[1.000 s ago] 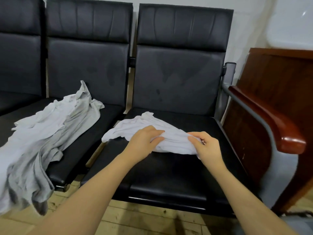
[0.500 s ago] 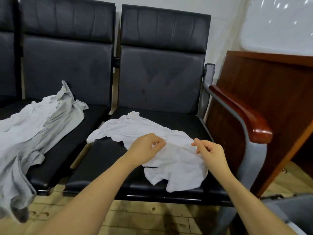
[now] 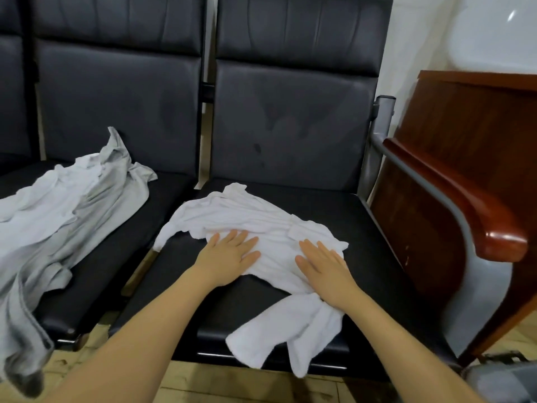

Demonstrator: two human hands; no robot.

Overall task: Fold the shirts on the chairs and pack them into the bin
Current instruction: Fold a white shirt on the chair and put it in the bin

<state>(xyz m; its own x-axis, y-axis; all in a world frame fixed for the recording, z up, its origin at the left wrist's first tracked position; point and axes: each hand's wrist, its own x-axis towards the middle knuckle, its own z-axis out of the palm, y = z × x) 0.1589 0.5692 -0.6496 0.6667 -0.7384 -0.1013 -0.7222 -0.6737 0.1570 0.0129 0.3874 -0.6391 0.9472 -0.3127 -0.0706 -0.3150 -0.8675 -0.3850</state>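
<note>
A small white shirt (image 3: pixel 241 216) lies spread on the seat of the right black chair (image 3: pixel 374 228), one part hanging over the front edge. My left hand (image 3: pixel 229 253) lies flat on the shirt's left middle, fingers straight. My right hand (image 3: pixel 322 263) presses flat on its right side, fingers straight too. A larger grey shirt (image 3: pixel 58 216) is crumpled on the neighbouring chair seat at left and drapes down over its front edge. A grey bin corner (image 3: pixel 499 379) shows at the bottom right.
A wooden armrest (image 3: pixel 465 199) on a grey metal frame borders the right chair. Behind it stands a brown wooden cabinet (image 3: pixel 476 117). Wooden floor boards (image 3: pixel 232 382) show below the seats. A third black chair (image 3: pixel 11 112) is at the far left.
Both hands pinched the white shirt earlier and pulled it out toward the seat front. Now they have let go and lie flat on the spread shirt.
</note>
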